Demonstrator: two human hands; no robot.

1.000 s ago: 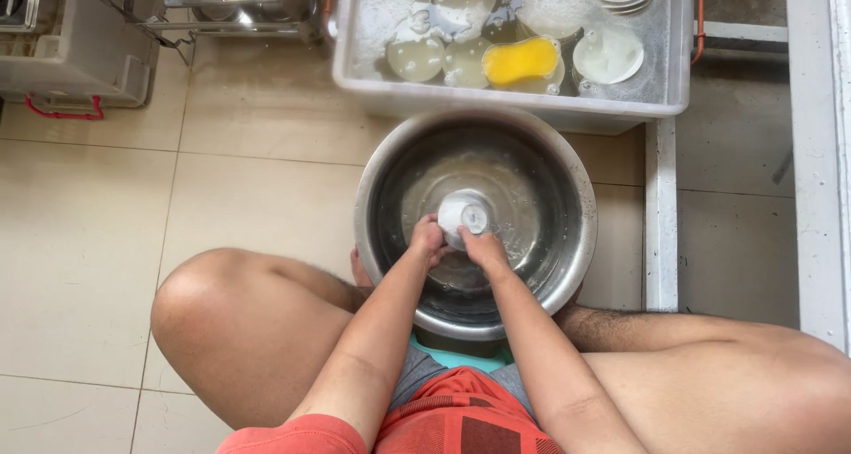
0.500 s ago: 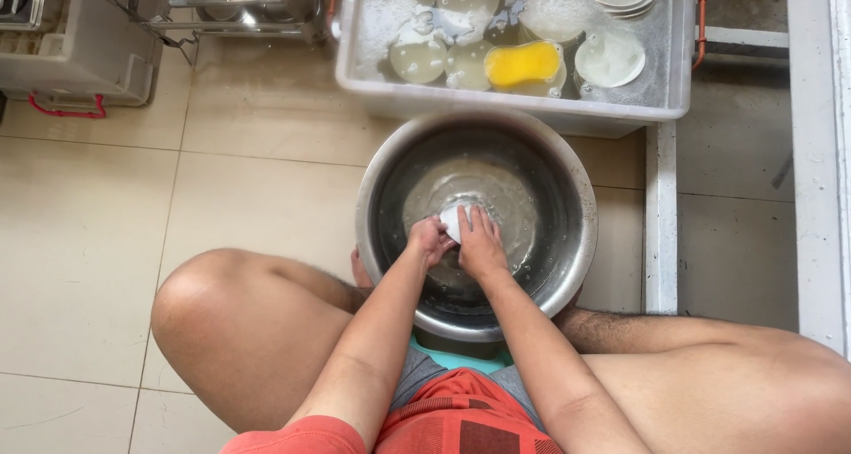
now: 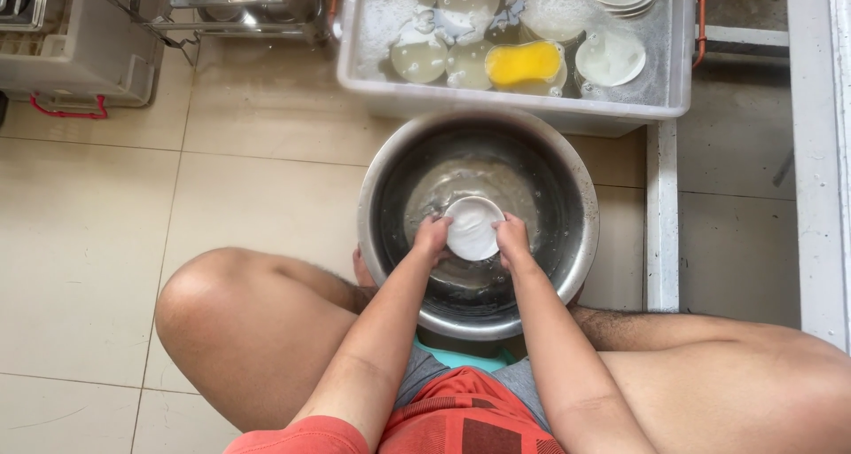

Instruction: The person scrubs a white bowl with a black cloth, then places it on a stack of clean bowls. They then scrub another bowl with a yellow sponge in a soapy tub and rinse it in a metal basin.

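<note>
Two hands hold one little white bowl [image 3: 472, 228] over one big metal basin [image 3: 581, 241].

The left hand [image 3: 432, 238] and right hand [image 3: 513, 240] each curl around its rim. One yellow sponge [image 3: 523, 63] floats in one grey tub [image 3: 674, 73] just behind.

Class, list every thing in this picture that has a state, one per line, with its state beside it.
small white bowl: held at both sides, over the basin
left hand: gripping the bowl's left edge
right hand: gripping the bowl's right edge
steel basin: upright, water inside
grey plastic tub: filled with soapy water and dishes
yellow sponge: lying in the tub, wet
</note>
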